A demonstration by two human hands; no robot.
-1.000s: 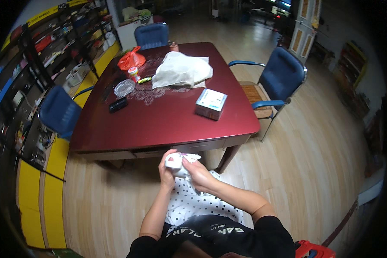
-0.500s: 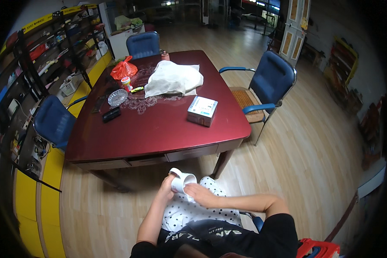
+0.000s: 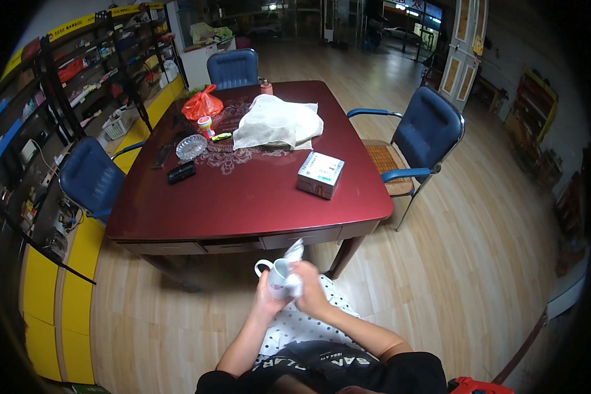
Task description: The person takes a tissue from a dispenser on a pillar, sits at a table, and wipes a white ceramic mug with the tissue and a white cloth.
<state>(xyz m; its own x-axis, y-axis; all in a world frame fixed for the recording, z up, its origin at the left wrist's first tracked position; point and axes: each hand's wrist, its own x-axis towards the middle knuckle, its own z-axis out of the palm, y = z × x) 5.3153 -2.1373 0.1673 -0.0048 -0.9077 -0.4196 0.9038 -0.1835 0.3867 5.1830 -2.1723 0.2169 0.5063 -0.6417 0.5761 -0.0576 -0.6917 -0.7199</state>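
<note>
Above my lap, my left hand (image 3: pixel 264 301) is wrapped round a white mug (image 3: pixel 279 280) with a small pink mark on its side. The mug's handle sticks out to the left. My right hand (image 3: pixel 310 286), a little blurred, grips a crumpled white tissue (image 3: pixel 295 251) against the mug's right side. Part of the tissue rises above the fingers, and more shows between hand and mug. The inside of the mug is hard to make out from here.
Just ahead stands a dark red table (image 3: pixel 249 203). On it are a tissue box (image 3: pixel 320 175), a white cloth (image 3: pixel 279 121), a glass ashtray (image 3: pixel 191 148), a black case (image 3: pixel 181 172) and a red plastic bag (image 3: pixel 202 104). Blue chairs (image 3: pixel 431 125) surround it; shelves (image 3: pixel 79 72) line the left.
The mug has turned from lying sideways to more upright. My right hand has drawn back from its opening to its right side, and the tissue now shows plainly. The view has shifted slightly.
</note>
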